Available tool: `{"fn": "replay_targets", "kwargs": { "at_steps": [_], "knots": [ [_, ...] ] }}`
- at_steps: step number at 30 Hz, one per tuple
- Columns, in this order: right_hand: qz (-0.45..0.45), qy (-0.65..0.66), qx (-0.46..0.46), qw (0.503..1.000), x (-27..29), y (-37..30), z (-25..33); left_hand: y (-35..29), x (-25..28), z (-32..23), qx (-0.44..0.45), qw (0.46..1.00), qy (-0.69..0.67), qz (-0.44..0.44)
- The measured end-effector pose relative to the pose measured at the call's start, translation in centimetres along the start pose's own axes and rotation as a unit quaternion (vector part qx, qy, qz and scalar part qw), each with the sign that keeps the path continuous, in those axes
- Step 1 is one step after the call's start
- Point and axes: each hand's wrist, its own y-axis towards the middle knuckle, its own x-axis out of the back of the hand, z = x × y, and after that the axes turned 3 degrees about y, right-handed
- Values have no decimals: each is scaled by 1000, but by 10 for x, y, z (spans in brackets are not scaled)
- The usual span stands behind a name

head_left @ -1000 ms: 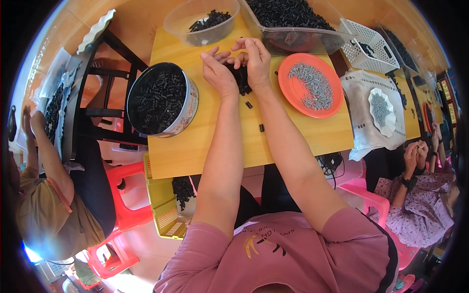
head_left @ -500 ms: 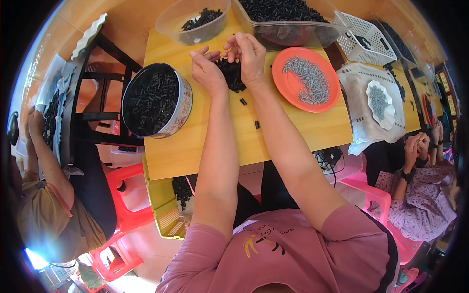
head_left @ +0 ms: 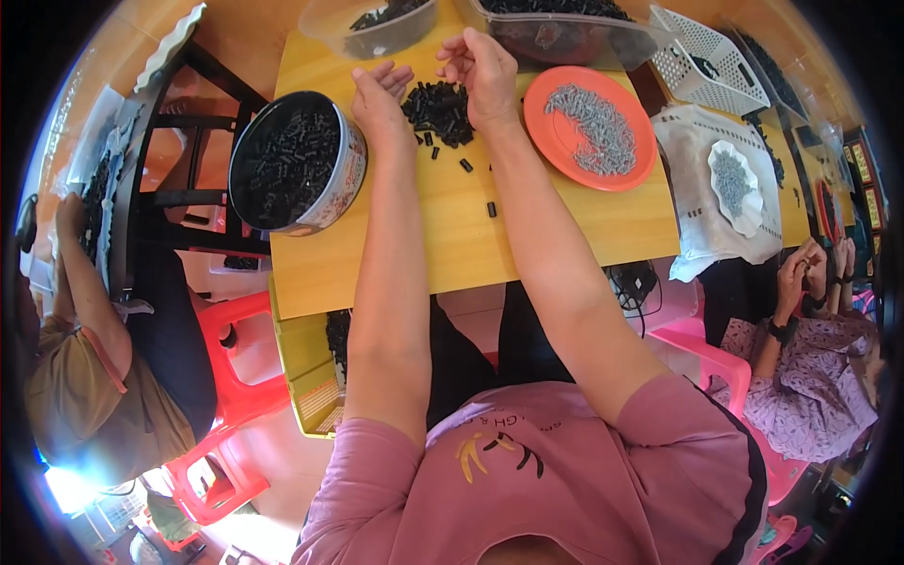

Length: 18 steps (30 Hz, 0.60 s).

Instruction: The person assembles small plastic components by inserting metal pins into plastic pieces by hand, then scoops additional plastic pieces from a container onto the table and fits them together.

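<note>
A loose pile of small black cylindrical pieces [head_left: 439,115] lies on the yellow wooden table [head_left: 377,282]. To its left is my left hand [head_left: 379,99], open, its fingers stretched out and nothing in them. On the pile's right side my right hand [head_left: 485,80] stands on edge, fingers apart and loosely bent, with no piece visible in it. A few single black pieces [head_left: 466,165] lie nearer to me. Right of my right hand sits an orange plate [head_left: 537,127] with many small grey screw-like pieces [head_left: 598,132].
A round tin [head_left: 350,174] of black pieces stands at left. Clear plastic tubs [head_left: 395,38] with black pieces are at the back. A white perforated basket [head_left: 683,61] and a cloth [head_left: 697,226] bearing a white dish [head_left: 744,218] are at right. Co-workers sit on both sides.
My hands have moved apart and slightly away from me, and the black pile between them now shows more fully. The table sits a little higher in the view.
</note>
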Motion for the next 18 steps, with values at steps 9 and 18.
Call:
{"fn": "replay_targets", "kwargs": {
  "at_steps": [9, 18],
  "knots": [
    [-7, 97, 13, 995, -3, 0, 8, -16, 3, 7, -190, 970, 152, 9],
    [-67, 49, 190, 978, -33, -7, 64, -92, 34, -30, -450, 762, 413, 216]
  ]
}}
